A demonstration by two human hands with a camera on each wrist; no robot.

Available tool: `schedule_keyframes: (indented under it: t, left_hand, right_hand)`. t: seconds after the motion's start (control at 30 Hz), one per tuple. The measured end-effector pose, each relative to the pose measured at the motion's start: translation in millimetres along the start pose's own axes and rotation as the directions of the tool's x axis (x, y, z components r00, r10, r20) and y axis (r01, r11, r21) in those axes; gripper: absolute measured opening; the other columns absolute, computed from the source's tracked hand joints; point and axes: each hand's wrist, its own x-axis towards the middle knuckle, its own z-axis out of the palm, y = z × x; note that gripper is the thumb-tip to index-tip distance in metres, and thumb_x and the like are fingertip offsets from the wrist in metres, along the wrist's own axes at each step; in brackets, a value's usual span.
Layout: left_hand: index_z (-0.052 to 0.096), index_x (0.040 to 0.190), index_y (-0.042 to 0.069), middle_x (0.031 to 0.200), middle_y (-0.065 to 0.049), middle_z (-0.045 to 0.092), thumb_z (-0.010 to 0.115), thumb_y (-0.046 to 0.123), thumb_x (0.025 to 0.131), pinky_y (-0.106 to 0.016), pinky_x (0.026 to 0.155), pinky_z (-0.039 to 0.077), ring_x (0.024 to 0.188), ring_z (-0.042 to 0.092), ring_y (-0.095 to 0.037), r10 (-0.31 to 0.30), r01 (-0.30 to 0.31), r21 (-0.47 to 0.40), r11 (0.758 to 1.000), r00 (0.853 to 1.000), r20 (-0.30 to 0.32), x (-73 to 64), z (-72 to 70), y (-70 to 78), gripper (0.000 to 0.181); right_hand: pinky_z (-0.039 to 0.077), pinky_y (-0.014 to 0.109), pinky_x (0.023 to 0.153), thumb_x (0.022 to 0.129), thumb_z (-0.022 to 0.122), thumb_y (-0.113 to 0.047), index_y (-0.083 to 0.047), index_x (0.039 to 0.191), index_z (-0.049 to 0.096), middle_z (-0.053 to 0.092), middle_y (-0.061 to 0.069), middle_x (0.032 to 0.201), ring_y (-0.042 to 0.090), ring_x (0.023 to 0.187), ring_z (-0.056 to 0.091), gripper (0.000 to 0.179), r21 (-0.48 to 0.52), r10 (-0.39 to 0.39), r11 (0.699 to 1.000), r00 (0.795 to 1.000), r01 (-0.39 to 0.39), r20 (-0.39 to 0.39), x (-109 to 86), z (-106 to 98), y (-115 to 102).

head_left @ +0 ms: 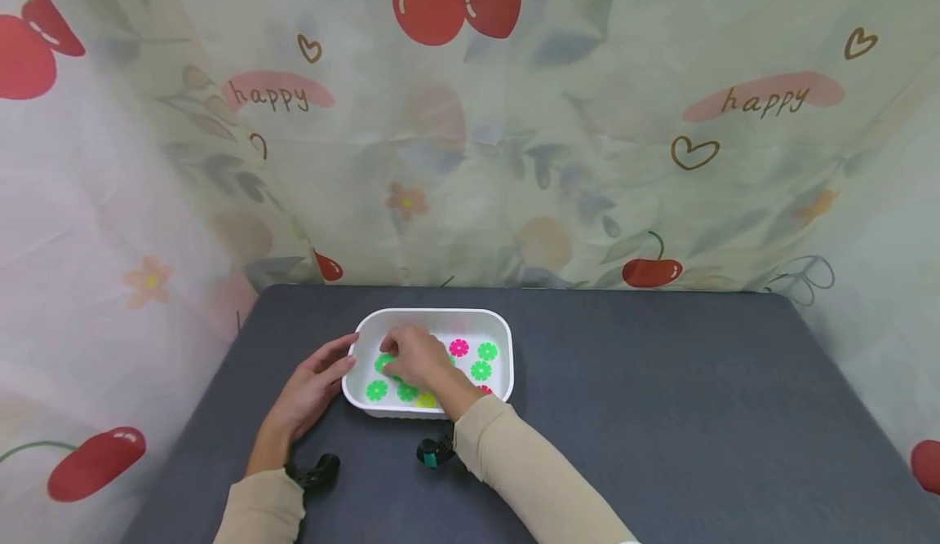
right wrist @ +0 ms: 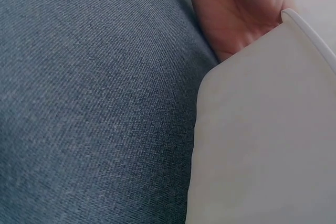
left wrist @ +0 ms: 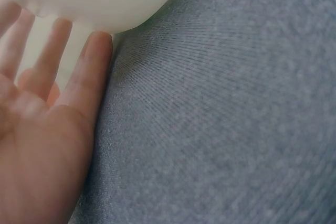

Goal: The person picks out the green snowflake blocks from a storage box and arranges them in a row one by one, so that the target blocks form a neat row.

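The dark grey worktop (head_left: 661, 405) carries a white tray (head_left: 470, 322), set toward its far side and left of its middle. The tray's long axis runs left to right, and its near long wall faces the person.

The left hand (head_left: 307, 393) is at the tray's left end, outside it. Its fingers are straight and slightly apart, their tips touching the tray's outer wall; they hold none of the small pieces.

The right hand (head_left: 419, 356) crosses over the near wall from the near right and points far and left into the tray. Its fingers bend down over the left half, thumb on the near side and forefinger on the far side, with a gap between them. Whether the tips pinch a piece I cannot tell, since the knuckles hide them and the right wrist view shows only tray wall and a palm beyond.

The pieces are small flower-shaped discs lying in the tray. The relation that matters most is between the right fingers and the left group: one green disc (head_left: 381, 364) lies right at the thumb and forefinger, partly covered, while a second green disc (head_left: 377, 391) and a third green disc (head_left: 407, 393) lie just to the near side. A yellow disc (head_left: 425, 400) sits by the near wall. The pink disc (head_left: 458, 347) lies to the right, beyond the knuckles.
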Motion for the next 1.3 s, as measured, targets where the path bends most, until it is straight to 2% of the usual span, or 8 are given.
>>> schedule_keyframes:
  t: [0.17, 0.3, 0.57, 0.83, 1.0, 1.1, 1.2, 1.3]
  left_hand:
    - [0.040, 0.156, 0.014, 0.159, -0.003, 0.040, 0.063, 0.034, 0.102, -0.016, 0.096, 0.050, 0.120, 0.054, 0.004, -0.008, 0.008, -0.005, 1.000, 1.000, -0.004, 0.4, 1.4, -0.2, 0.062]
    - [0.040, 0.156, 0.016, 0.163, -0.004, 0.037, 0.063, 0.036, 0.102, -0.015, 0.097, 0.050, 0.122, 0.053, 0.004, -0.022, 0.022, 0.006, 1.000, 1.000, -0.003, -0.1, 2.0, 0.3, 0.063]
    - [0.040, 0.157, 0.019, 0.166, -0.004, 0.035, 0.064, 0.041, 0.100, -0.014, 0.099, 0.048, 0.131, 0.048, -0.004, -0.054, 0.055, 0.030, 0.998, 0.998, -0.009, -1.1, 1.5, 2.5, 0.066]
    - [0.035, 0.160, 0.021, 0.168, -0.005, 0.031, 0.063, 0.045, 0.100, -0.021, 0.108, 0.046, 0.145, 0.039, -0.018, -0.093, 0.093, 0.017, 0.996, 0.996, 0.012, 1.2, -3.1, 4.9, 0.071]
    - [0.033, 0.161, 0.022, 0.169, -0.004, 0.029, 0.063, 0.044, 0.100, -0.022, 0.110, 0.045, 0.141, 0.042, -0.009, -0.104, 0.105, -0.004, 0.995, 0.994, 0.037, 2.5, -6.1, 4.4, 0.072]
    - [0.033, 0.161, 0.021, 0.169, -0.003, 0.029, 0.064, 0.042, 0.100, -0.019, 0.106, 0.046, 0.139, 0.043, -0.006, -0.105, 0.106, -0.030, 0.994, 0.993, 0.046, 2.9, -6.6, 4.1, 0.072]
    - [0.033, 0.161, 0.020, 0.170, -0.002, 0.028, 0.064, 0.040, 0.100, -0.020, 0.107, 0.046, 0.144, 0.039, -0.010, -0.108, 0.110, -0.053, 0.992, 0.993, 0.050, 2.8, -6.6, 4.6, 0.071]
    - [0.033, 0.161, 0.021, 0.170, -0.002, 0.028, 0.064, 0.040, 0.100, -0.024, 0.112, 0.044, 0.149, 0.035, -0.015, -0.113, 0.116, -0.057, 0.992, 0.992, 0.048, 1.5, -6.6, 5.7, 0.071]
  right_hand:
    - [0.044, 0.022, 0.073, 0.086, 0.084, -0.026, -0.021, 0.113, 0.076, 0.063, -0.010, 0.089, 0.007, 0.081, 0.054, 0.029, -0.009, 0.000, 1.000, 1.000, 0.001, 0.017, -1.4, -1.0, 0.4]
    - [0.045, 0.024, 0.073, 0.087, 0.082, -0.027, -0.021, 0.120, 0.077, 0.065, -0.008, 0.092, 0.009, 0.082, 0.055, 0.034, -0.034, 0.004, 0.999, 0.999, -0.003, 0.044, -2.7, -2.2, 0.1]
    - [0.052, 0.031, 0.090, 0.088, 0.081, -0.027, -0.022, 0.114, 0.079, 0.071, -0.005, 0.109, 0.011, 0.095, 0.061, 0.026, -0.050, 0.021, 0.999, 0.997, -0.017, 0.074, -5.9, -5.2, -1.9]
    - [0.049, 0.028, 0.082, 0.086, 0.084, -0.027, -0.020, 0.106, 0.074, 0.064, -0.006, 0.099, 0.010, 0.086, 0.056, 0.024, -0.022, 0.038, 0.999, 0.998, -0.037, 0.055, -7.0, -7.7, -3.2]
    - [0.043, 0.021, 0.069, 0.086, 0.083, -0.022, -0.018, 0.096, 0.068, 0.060, -0.007, 0.083, 0.008, 0.074, 0.053, 0.018, 0.061, -0.014, 0.998, 1.000, 0.012, 0.026, -6.2, -10.6, 1.4]
    - [0.042, 0.017, 0.067, 0.085, 0.082, -0.019, -0.016, 0.091, 0.068, 0.061, -0.007, 0.078, 0.004, 0.071, 0.052, 0.016, 0.147, -0.062, 0.987, 0.998, 0.060, 0.005, -2.7, -12.8, 5.5]
    - [0.043, 0.016, 0.068, 0.085, 0.083, -0.019, -0.015, 0.093, 0.071, 0.064, -0.006, 0.079, 0.003, 0.071, 0.053, 0.014, 0.237, -0.087, 0.968, 0.996, 0.087, -0.009, -0.4, -16.2, 7.8]
    - [0.044, 0.018, 0.067, 0.086, 0.083, -0.021, -0.015, 0.097, 0.074, 0.066, -0.003, 0.082, 0.005, 0.073, 0.055, 0.015, 0.309, -0.073, 0.948, 0.997, 0.073, -0.011, -2.4, -20.8, 9.0]
